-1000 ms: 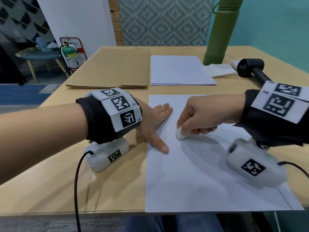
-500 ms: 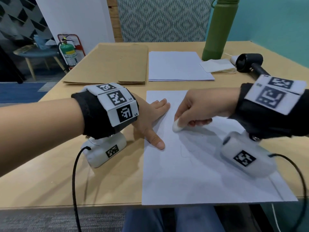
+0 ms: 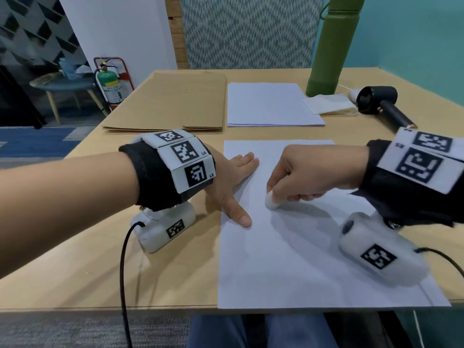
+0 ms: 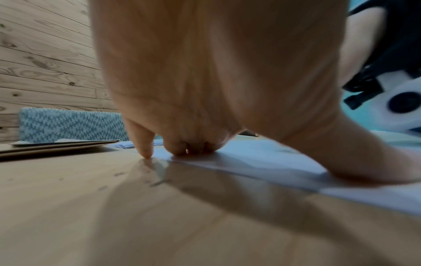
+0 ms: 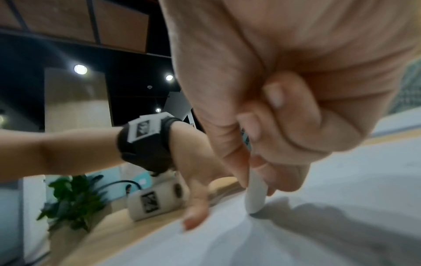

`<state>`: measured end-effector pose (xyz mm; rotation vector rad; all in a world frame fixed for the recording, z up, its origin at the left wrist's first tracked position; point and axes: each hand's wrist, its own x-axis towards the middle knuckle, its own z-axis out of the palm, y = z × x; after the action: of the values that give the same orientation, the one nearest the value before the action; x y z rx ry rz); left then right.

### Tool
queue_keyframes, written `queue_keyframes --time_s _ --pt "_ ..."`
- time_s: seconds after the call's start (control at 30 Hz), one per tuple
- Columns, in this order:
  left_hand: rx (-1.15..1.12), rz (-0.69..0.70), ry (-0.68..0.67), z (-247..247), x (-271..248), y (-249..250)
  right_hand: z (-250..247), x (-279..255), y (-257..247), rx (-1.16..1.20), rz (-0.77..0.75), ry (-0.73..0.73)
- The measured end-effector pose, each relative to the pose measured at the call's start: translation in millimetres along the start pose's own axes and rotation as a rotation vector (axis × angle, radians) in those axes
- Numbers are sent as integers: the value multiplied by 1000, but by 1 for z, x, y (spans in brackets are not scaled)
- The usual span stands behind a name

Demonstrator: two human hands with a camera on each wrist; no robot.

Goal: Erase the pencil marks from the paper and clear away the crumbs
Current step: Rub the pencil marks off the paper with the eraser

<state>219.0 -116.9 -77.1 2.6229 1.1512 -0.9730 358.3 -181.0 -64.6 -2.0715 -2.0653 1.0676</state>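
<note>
A white sheet of paper (image 3: 288, 262) lies on the wooden table in front of me, with faint pencil lines near its middle. My right hand (image 3: 301, 177) pinches a small white eraser (image 3: 271, 202) between thumb and fingers, its tip touching the paper. In the right wrist view the eraser (image 5: 255, 196) stands almost upright on the sheet. My left hand (image 3: 233, 182) lies flat with straight fingers on the paper's left edge, thumb (image 3: 238, 213) spread toward me. The left wrist view shows the fingertips (image 4: 189, 151) pressing the sheet. No crumbs are plainly visible.
At the back lie a brown folder (image 3: 170, 101), a stack of white paper (image 3: 271, 104) and a folded cloth (image 3: 329, 104). A tall green bottle (image 3: 331, 46) and a black hair dryer (image 3: 381, 104) sit at the back right. The table's front edge is close to me.
The eraser tip has shifted only slightly on the paper near the same spot. The left hand stays flat on the sheet's edge. My head view has shifted a little.
</note>
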Motion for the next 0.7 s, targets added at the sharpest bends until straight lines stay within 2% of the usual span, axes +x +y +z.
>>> queue_keyframes --time_s 0.07,0.17,0.23,0.4,0.5,0.63,0.7 --pt "11 -2 -4 0 0 0 3 -4 -3 -5 14 -31" --pt "8 -8 -5 0 0 1 -2 5 -6 -24 41 94" --pt "9 -9 1 0 -1 2 -3 9 -5 -54 30 127" --pt "15 5 15 1 1 0 -2 2 -6 -144 -52 -39" --pt "-11 42 35 2 3 -1 -5 8 -9 -217 -185 12" --pt "-76 123 34 4 6 -6 4 14 -8 -379 -434 94" --pt "-33 103 26 4 8 -7 4 11 -2 -480 -541 72"
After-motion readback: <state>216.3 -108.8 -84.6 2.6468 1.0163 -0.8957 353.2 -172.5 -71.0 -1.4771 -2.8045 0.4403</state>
